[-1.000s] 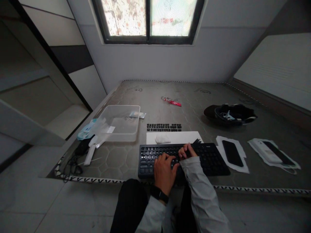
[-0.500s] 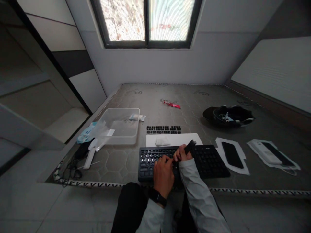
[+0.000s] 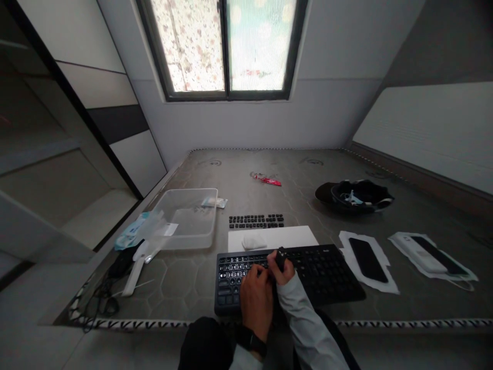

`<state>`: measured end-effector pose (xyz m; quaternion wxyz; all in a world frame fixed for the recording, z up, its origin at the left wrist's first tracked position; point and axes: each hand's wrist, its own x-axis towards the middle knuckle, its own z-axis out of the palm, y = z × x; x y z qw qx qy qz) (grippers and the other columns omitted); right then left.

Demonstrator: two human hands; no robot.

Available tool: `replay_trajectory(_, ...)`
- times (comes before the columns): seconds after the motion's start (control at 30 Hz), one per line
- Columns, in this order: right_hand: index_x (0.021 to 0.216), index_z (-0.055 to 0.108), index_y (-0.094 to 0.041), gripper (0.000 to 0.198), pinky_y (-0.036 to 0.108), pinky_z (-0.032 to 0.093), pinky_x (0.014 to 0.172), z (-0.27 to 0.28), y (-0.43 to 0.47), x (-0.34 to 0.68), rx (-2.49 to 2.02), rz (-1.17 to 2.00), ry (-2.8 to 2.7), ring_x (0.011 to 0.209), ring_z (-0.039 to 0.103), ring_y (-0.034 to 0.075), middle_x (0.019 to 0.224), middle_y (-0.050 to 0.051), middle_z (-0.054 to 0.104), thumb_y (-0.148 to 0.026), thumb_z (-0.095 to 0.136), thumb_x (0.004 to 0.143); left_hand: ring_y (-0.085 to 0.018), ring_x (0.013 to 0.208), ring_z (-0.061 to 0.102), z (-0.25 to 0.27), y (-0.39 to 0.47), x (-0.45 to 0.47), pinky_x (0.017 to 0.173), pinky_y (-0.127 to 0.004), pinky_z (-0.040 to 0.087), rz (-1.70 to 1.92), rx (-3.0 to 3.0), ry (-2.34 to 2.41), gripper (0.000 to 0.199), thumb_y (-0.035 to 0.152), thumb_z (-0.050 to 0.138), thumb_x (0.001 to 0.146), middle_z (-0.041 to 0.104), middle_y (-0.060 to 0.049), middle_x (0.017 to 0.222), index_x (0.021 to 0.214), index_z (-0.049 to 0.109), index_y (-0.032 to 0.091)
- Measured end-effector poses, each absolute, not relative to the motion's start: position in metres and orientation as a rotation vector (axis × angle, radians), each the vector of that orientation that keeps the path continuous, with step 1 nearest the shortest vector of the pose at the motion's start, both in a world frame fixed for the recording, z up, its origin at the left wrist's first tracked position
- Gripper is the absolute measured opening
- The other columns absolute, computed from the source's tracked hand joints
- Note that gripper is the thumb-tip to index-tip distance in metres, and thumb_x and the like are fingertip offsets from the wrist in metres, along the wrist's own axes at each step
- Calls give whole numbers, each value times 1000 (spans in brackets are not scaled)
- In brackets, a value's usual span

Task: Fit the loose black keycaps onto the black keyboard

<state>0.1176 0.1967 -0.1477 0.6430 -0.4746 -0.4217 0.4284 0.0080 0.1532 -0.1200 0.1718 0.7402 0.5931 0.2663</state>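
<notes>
A black keyboard (image 3: 325, 272) lies across the front of the covered surface, with keycaps off part of its left side, where bare switch places show. Over its middle, my left hand (image 3: 257, 295) rests with fingers curled and the fingertips pinched; whatever they hold is hidden. Right against it, my right hand (image 3: 283, 270) is closed around a small black brush (image 3: 281, 255), its end pointing up and away. Behind the keyboard, rows of removed keycaps (image 3: 256, 221) sit beyond a white sheet (image 3: 277, 235) that carries a crumpled white wipe (image 3: 254, 241).
To the left stands a clear plastic tub (image 3: 188, 244), with a white-handled tool (image 3: 133, 277) and black cables (image 3: 96, 303) nearby. A phone (image 3: 367, 259) and a second wrapped device (image 3: 435, 254) lie right. Further back are a dark cap (image 3: 356, 198) and a red packet (image 3: 267, 180).
The brush in my right hand has turned from slanting right to a more upright angle, and that hand has come closer to my left. The camera view has tilted up slightly.
</notes>
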Motion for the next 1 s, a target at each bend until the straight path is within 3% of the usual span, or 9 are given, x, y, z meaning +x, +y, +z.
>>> replay_trajectory(0.17, 65, 48, -25, 44, 23, 25, 35, -143, 202, 123, -767, 1156, -755, 31, 25, 6, 39, -12, 34, -60, 72, 74, -16, 90, 62, -118, 154, 6, 80, -29, 48, 807, 2057, 1623, 27, 16, 46, 94, 64, -2, 102, 100, 70, 26)
replay_trajectory(0.33, 62, 46, -24, 46, 28, 39, 49, -125, 199, 149, -685, 1197, -673, 40, 39, 9, 45, -8, 42, -58, 75, 72, -16, 91, 63, -114, 154, 6, 82, -30, 48, 787, 2058, 1610, 26, 20, 48, 96, 65, -2, 104, 104, 71, 28)
replay_trajectory(0.63, 61, 47, -24, 47, 25, 25, 39, -129, 198, 153, -738, 1273, -746, 38, 35, 10, 44, -7, 41, -61, 75, 70, -17, 94, 62, -115, 155, 6, 84, -31, 47, 767, 2054, 1591, 27, 20, 48, 95, 64, -2, 107, 106, 71, 29)
replay_trajectory(1.0, 58, 48, -22, 50, 20, 21, 33, -138, 203, 145, -796, 1277, -671, 35, 28, 5, 44, -9, 35, -61, 78, 66, -15, 92, 63, -114, 155, 5, 83, -29, 47, 768, 2052, 1605, 25, 18, 51, 94, 64, 0, 106, 103, 70, 30)
